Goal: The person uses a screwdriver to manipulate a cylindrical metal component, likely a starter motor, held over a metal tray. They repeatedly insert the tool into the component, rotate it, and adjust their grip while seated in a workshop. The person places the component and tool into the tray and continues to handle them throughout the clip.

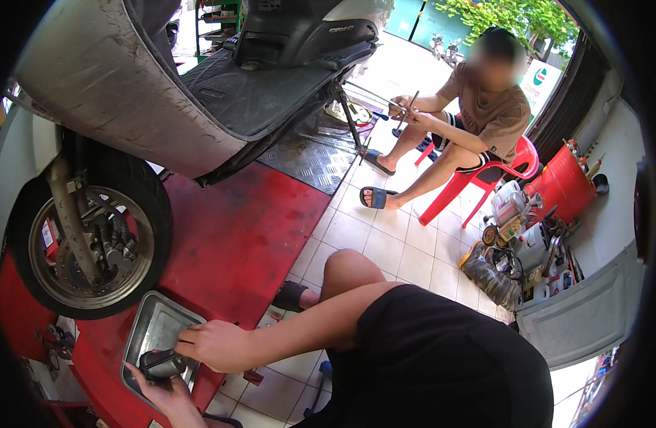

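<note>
The work in hand looks like a two-handed handling of a dark rounded part [164,364], held at the silver tray [164,324], which rests on the red platform [249,221]. The left hand [172,394] cups the part from below with its thumb out along the side; the right hand [215,345] is bent narrow over the upper end — its exact fingertip contact is partly hidden. The next move, as a judgement, calls for steady support from the left while the right turns or works the part, with the tray beneath to catch anything loose. Room is uneven: the tray's far end lies just beside the scooter's front tyre [153,214], so a swing that way could bump rubber, and its near side lies close to the platform's edge, beyond which the tiled floor [385,235] drops away. Bare red surface stretches beyond the right hand, beneath the scooter [156,93] — freer space, while the seated co-worker [495,118] is well apart.
</note>
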`<state>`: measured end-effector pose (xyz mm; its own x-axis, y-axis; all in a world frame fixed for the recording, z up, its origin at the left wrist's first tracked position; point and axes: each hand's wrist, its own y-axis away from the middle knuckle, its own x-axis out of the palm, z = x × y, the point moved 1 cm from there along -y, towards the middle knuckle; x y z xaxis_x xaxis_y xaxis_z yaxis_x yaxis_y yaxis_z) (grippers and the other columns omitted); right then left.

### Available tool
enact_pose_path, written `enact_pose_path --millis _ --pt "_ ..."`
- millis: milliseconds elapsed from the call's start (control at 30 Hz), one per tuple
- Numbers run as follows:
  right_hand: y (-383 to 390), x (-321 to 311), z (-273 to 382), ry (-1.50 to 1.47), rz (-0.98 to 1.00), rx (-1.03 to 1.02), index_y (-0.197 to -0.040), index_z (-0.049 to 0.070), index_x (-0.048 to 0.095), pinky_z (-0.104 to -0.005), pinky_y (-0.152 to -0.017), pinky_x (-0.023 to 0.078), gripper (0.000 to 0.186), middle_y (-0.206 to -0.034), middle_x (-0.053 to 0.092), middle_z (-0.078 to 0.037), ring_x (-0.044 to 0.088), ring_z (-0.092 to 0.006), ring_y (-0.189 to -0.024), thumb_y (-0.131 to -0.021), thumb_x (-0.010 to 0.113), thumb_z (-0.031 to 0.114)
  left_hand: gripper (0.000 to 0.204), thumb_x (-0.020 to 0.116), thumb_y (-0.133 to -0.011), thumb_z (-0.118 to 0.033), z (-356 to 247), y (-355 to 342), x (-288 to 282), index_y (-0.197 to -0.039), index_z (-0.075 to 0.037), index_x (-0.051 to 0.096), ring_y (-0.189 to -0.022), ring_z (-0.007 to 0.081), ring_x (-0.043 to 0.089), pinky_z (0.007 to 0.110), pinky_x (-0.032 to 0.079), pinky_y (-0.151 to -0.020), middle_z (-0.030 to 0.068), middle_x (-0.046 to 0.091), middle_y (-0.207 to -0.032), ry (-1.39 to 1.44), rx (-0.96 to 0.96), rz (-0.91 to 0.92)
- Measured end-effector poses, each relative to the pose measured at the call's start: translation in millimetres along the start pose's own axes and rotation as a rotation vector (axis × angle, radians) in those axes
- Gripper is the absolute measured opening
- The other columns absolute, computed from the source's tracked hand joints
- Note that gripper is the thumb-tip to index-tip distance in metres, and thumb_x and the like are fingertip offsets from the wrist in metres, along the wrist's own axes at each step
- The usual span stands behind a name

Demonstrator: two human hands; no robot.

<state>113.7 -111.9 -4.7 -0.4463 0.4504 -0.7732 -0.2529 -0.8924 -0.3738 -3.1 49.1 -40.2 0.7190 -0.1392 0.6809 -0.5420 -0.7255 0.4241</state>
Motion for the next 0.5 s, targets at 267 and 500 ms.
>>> enact_pose_path --millis 267,500 --pt "-1 -8 2 0.022 0.093 0.102 -0.105 0.002 0.058 -0.0413 -0.077 0.054 0.037 -0.101 0.06 -0.012 0.063 -0.0306 -0.099 -0.069 0.066 0.001 0.047 0.067 -0.091 -0.045 -1 0 0 -0.102 0.0 0.059 -0.086 0.0242 0.064 0.038 0.054 -0.081 0.0121 0.064 -0.092 -0.006 -0.036 -0.011" --pt "0 -2 -4 -0.002 0.049 0.008 -0.106 0.0 0.059 -0.0419 -0.069 0.054 0.036 -0.095 0.059 -0.013 0.063 -0.032 -0.091 -0.071 0.063 0.005 0.048 0.067 -0.091 -0.044 -1 -3 -4 -0.106 0.0 0.057 -0.088 0.0244 0.063 0.038 0.054 -0.081 0.0127 0.063 -0.093 0.008 -0.007 0.003"
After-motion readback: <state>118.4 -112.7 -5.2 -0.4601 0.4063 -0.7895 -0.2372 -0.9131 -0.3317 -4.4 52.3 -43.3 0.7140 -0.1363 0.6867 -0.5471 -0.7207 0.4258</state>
